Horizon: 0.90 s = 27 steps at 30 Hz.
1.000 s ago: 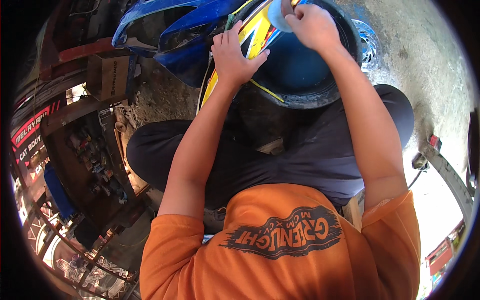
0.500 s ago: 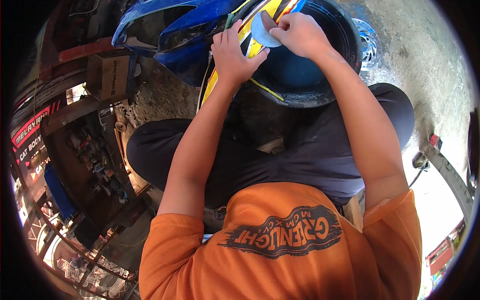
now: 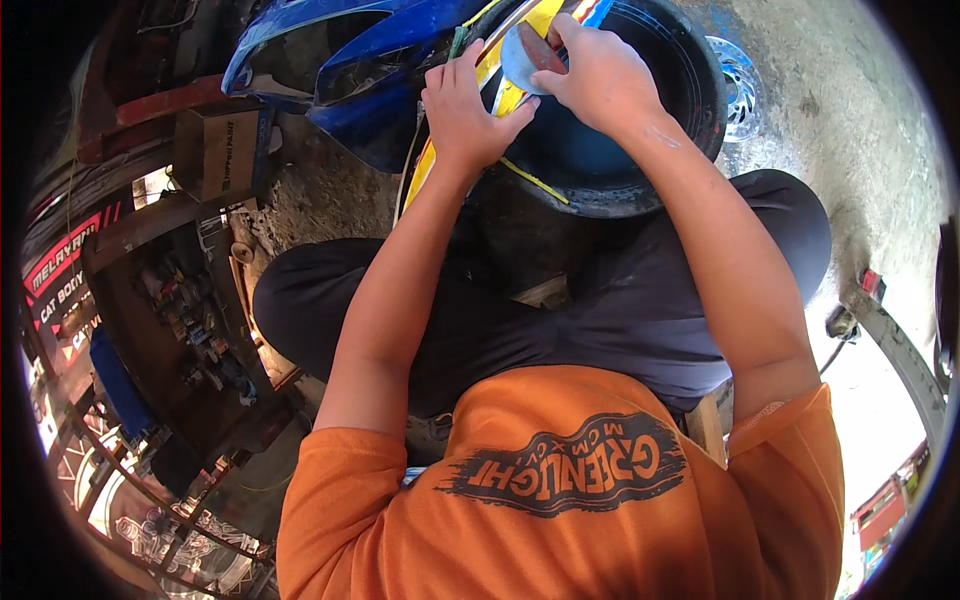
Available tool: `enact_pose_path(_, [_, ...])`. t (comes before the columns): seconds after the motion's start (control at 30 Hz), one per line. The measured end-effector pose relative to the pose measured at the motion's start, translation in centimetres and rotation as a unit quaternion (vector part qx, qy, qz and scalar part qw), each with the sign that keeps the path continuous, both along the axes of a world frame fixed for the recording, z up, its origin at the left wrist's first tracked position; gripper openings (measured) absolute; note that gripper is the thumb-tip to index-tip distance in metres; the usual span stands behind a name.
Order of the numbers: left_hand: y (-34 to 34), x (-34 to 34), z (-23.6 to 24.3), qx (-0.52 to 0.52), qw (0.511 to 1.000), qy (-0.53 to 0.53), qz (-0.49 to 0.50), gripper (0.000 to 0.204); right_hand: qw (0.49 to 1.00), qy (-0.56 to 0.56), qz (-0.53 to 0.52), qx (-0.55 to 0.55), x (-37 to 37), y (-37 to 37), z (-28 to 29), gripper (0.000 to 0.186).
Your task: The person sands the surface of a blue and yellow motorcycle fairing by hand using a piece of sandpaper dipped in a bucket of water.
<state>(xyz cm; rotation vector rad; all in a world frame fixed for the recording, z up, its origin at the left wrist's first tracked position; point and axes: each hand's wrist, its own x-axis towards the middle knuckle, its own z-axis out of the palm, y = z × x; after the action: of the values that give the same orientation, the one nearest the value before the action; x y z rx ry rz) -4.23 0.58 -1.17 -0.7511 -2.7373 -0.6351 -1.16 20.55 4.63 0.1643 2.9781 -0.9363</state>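
A long yellow panel (image 3: pixel 423 172) with white, red and blue stripes leans across the rim of a black tub (image 3: pixel 640 205). My left hand (image 3: pixel 468 115) grips it, fingers over its far side and thumb on the near side. In my right hand (image 3: pixel 605 85) is a round, thin piece of sandpaper (image 3: pixel 518 65), pale blue-grey with a reddish-brown part showing near my fingers. It is pinched between thumb and fingers and lies against the panel's striped face. My fingers partly cover it. A narrow yellow strip (image 3: pixel 535 181) shows beside the tub's near rim.
Blue glossy body panels (image 3: pixel 365 70) lie left of the tub. A metal brake disc (image 3: pixel 738 90) rests on the concrete floor at its right. Farther left stand a cardboard box (image 3: pixel 225 150) and a dark shelf with small items (image 3: pixel 205 340). My crossed legs (image 3: pixel 330 290) border the tub.
My right hand has shifted slightly up and left along the panel, its fingers now covering more of the sandpaper's right side. My left hand stays in place.
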Motion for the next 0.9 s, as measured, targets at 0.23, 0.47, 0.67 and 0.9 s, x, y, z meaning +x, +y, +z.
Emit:
enact_pose_path(0.23, [-0.1, -0.1, 0.0, -0.003, 1.0, 0.001, 0.0, 0.094, 1.0, 0.017, 0.012, 0.006, 0.1, -0.3, 0.2, 0.04])
enact_pose_path(0.47, [-0.1, 0.0, 0.1, -0.011, 1.0, -0.007, 0.001, 0.094, 0.999, 0.026, 0.023, 0.018, 0.2, -0.6, 0.2, 0.032])
enact_pose_path(0.67, [-0.1, -0.1, 0.0, -0.006, 1.0, 0.004, 0.001, 0.094, 0.999, 0.049, 0.02, 0.01, -0.1, -0.5, -0.3, 0.027])
enact_pose_path(0.9, [0.0, 0.1, 0.2, -0.002, 1.0, -0.002, 0.001, 0.094, 0.998, 0.06, -0.01, -0.009, -0.5, 0.1, -0.8, 0.027])
